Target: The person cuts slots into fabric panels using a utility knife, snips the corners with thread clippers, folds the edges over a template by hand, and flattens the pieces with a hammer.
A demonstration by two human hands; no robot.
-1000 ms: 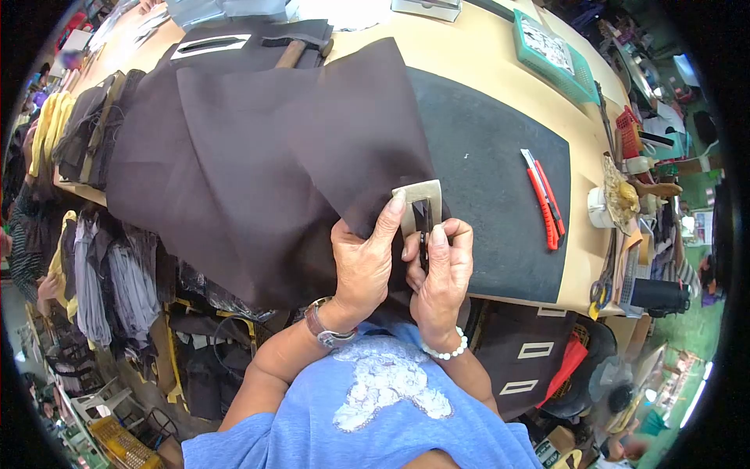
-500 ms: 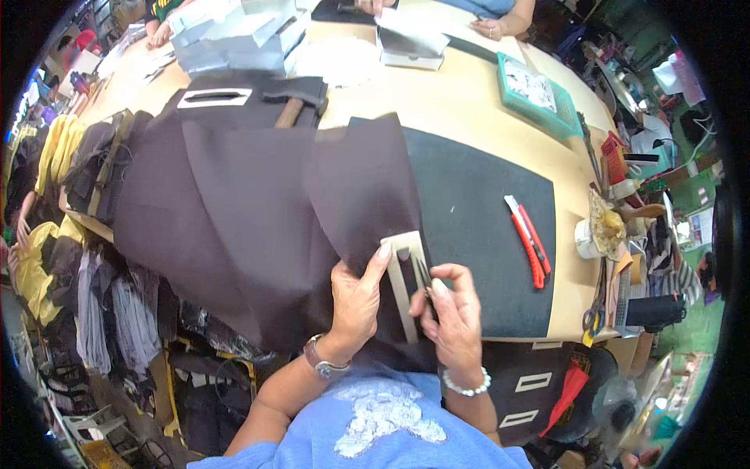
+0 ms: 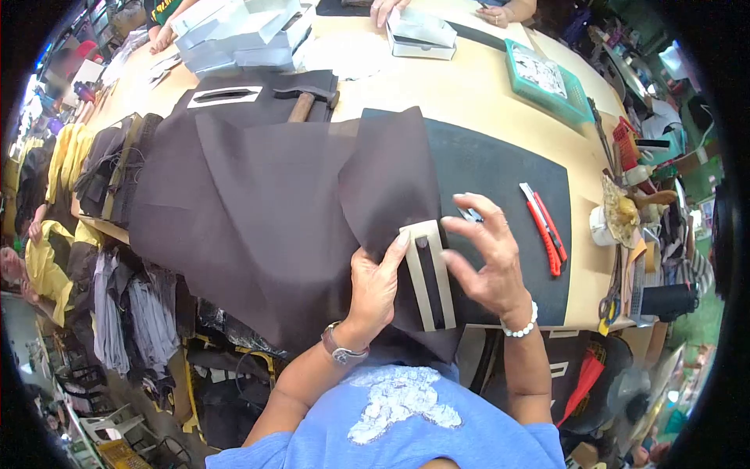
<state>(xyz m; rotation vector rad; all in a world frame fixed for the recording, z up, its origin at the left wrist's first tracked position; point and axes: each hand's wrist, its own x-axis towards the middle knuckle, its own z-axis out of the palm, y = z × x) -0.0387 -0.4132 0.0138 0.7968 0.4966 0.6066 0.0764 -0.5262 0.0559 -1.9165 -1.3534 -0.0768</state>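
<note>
My left hand (image 3: 373, 291) pinches a dark brown fabric piece (image 3: 266, 203), thumb lying on the edge of a cream rectangular frame (image 3: 444, 289) set on it. The frame surrounds a long dark slot. To the right of the frame, my right hand (image 3: 494, 262) is raised over the black mat (image 3: 508, 164), fingers apart and curved. A small shiny metal tool (image 3: 470, 215) shows behind its fingers, mostly hidden; whether it touches them I cannot tell. A red utility knife (image 3: 545, 230) lies on the mat to the right.
A hammer (image 3: 303, 102) rests on more brown fabric with another framed slot (image 3: 225, 96). White boxes (image 3: 242, 39) and a green basket (image 3: 574, 98) stand farther back. At the right edge are a glue pot (image 3: 605, 223) and scissors (image 3: 609, 305). Other people's hands (image 3: 387, 12) are across the table.
My right hand has moved up and right off the frame, its fingers spreading from a closed grip on a thin metal tool. The whole slot now shows. My left hand keeps its hold.
</note>
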